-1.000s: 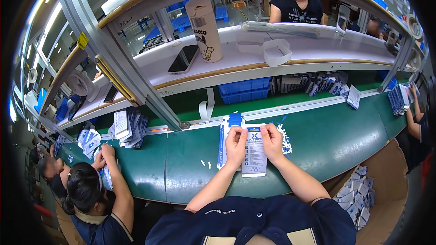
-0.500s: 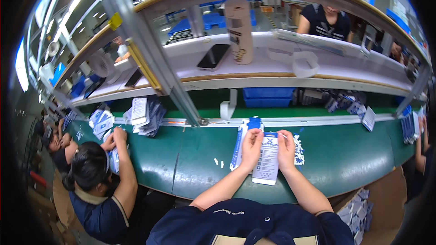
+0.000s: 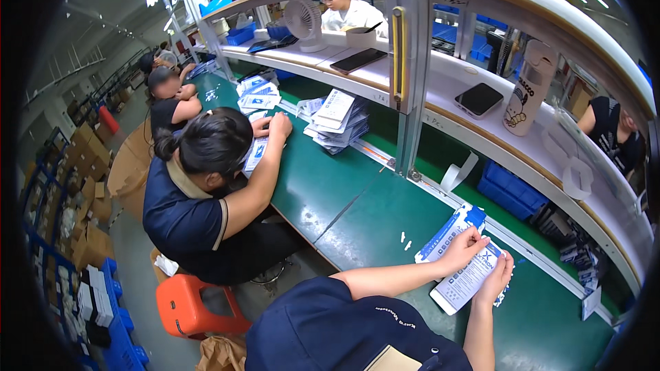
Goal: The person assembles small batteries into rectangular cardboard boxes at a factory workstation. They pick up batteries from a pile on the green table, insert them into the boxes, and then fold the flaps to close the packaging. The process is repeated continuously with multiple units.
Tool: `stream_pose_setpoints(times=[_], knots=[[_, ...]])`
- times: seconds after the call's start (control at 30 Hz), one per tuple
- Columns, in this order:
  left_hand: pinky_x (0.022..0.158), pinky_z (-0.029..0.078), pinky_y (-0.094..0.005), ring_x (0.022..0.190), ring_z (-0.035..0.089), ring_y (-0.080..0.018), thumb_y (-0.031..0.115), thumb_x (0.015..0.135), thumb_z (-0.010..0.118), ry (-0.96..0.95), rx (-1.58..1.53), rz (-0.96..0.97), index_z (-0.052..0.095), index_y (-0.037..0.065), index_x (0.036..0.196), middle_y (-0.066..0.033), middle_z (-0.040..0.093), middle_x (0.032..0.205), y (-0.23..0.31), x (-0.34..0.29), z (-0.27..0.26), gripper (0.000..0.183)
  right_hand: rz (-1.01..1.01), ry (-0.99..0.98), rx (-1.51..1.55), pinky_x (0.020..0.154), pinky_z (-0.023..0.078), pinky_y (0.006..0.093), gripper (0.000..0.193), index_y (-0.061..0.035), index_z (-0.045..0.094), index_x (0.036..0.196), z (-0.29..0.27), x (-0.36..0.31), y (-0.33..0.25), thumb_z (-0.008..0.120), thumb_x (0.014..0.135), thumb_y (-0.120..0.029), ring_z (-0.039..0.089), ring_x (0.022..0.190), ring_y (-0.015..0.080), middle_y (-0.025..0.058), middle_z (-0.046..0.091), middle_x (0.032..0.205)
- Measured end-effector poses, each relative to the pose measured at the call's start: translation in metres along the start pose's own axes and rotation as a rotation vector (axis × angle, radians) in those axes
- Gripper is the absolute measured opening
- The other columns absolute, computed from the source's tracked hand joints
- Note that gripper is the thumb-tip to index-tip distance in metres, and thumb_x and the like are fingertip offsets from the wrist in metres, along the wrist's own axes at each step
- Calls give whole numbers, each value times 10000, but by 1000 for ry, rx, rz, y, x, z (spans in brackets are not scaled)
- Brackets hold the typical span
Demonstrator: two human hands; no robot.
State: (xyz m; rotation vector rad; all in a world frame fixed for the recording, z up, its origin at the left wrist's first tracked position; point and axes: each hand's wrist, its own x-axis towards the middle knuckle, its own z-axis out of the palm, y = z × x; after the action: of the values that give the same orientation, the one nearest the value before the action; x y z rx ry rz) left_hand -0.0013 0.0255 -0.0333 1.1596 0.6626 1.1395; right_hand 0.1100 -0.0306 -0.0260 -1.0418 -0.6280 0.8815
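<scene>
A flat white-and-blue printed package (image 3: 462, 287) is held up tilted over the green bench. My left hand (image 3: 465, 250) grips its upper left edge, fingers closed near the top. Along the opposite edge my right hand (image 3: 498, 277) is closed on the same package. Just behind my left hand lies a pile of similar flat packages (image 3: 440, 235), partly covered by that hand. Small white pieces (image 3: 405, 239) lie on the bench to the left, and more show beside my right hand.
On the left a co-worker (image 3: 206, 165) sits at the green bench (image 3: 323, 192), near stacked packages (image 3: 337, 120). A metal post (image 3: 410, 75) rises ahead by a shelf with a phone (image 3: 479, 99) and a bottle (image 3: 529, 89). Below sits a blue bin (image 3: 510, 189); an orange stool (image 3: 182, 306) stands lower left.
The view has swung left, bringing the co-worker and stool further in. Both hands still hold the package, with my left hand now nearer its top edge.
</scene>
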Motion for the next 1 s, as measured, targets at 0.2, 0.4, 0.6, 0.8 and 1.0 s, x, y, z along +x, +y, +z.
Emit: stream_pose_setpoints(times=[0.2,0.4,0.6,0.8,1.0], knots=[[607,423,-189,721,522,-27,119,949,556,40,-41,111,457,56,863,14,535,756,3,3,0,145,-154,-31,-149,719,446,219,176,-30,535,1013,5,-1,-1,449,998,-183,523,801,60,27,559,899],[576,394,-192,687,486,-17,118,947,560,37,-53,130,435,61,846,28,501,734,5,1,1,171,-199,4,-215,707,422,215,212,-25,549,963,5,-1,-1,456,1000,-211,485,780,49,0,533,862],[563,373,-194,672,481,-13,126,951,554,17,-29,112,427,67,839,29,517,709,7,0,0,179,-142,-3,-185,741,428,227,206,-29,548,975,0,-1,-2,444,999,-206,498,809,63,8,536,885],[577,372,-201,660,490,-16,125,940,541,32,-55,9,508,55,923,13,567,714,33,-11,2,79,-144,47,-136,752,456,243,171,-34,538,1012,0,0,3,414,987,-150,532,840,84,32,547,941],[569,343,-190,681,463,-9,100,914,505,29,-87,13,535,54,922,25,551,760,9,-6,-2,56,-99,56,-113,747,461,248,170,-36,517,1052,10,-8,-7,401,975,-134,539,834,94,45,539,949]])
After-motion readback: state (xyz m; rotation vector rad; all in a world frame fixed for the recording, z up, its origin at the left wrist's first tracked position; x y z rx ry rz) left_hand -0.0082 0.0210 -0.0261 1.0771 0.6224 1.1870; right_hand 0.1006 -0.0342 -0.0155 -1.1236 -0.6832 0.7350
